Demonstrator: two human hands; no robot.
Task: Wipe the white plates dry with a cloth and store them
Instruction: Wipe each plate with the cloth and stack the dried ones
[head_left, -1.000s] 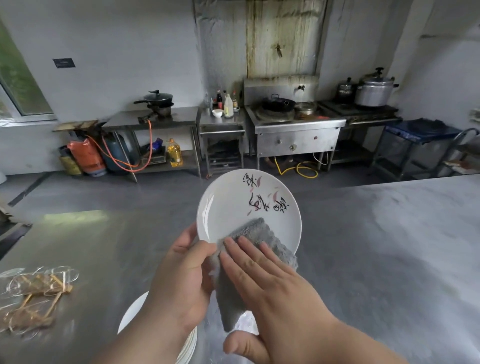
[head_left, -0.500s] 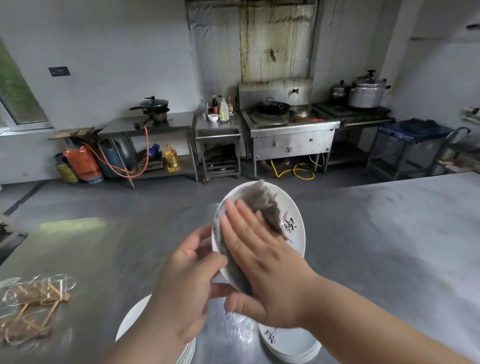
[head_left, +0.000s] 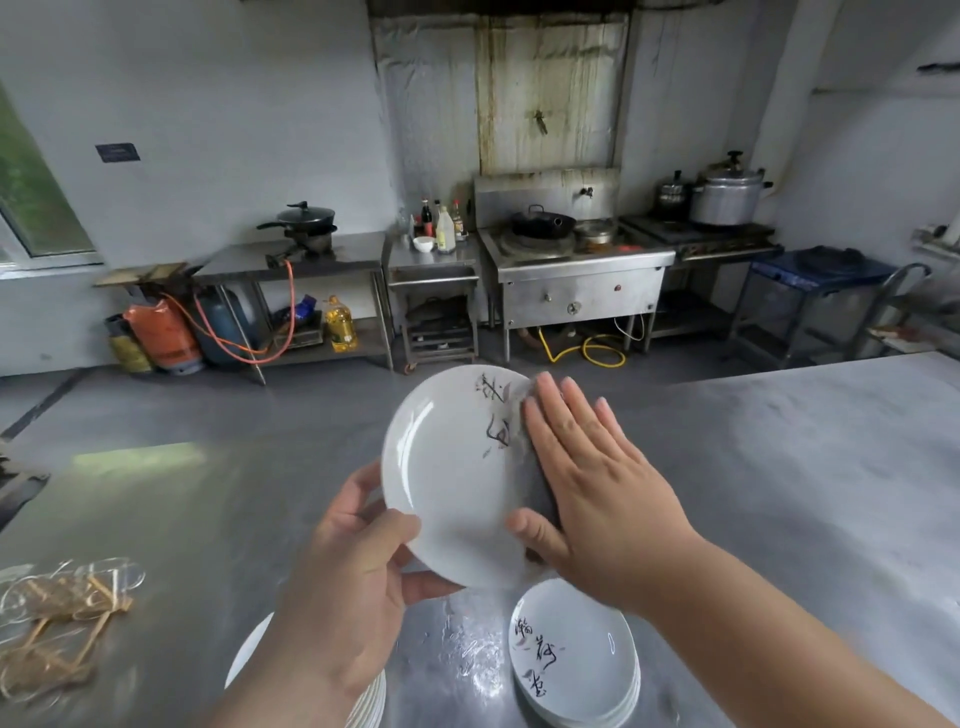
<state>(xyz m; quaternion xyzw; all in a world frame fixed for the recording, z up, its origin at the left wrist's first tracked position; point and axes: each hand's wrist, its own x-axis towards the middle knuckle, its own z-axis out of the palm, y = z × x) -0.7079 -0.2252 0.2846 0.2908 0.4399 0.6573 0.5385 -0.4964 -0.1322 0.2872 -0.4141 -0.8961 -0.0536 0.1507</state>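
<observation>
The steel desk (head_left: 779, 493) carries two piles near its front edge: a stack of white plates (head_left: 576, 660) with black writing on the top one, and to its left a second stack (head_left: 248, 656), partly hidden. Above them, off the desk, a white plate (head_left: 447, 483) is held tilted. The left hand (head_left: 353, 577) grips its lower rim, thumb on the face. The right hand (head_left: 597, 499), fingers straight, presses a grey cloth (head_left: 536, 499) on the plate's right side.
</observation>
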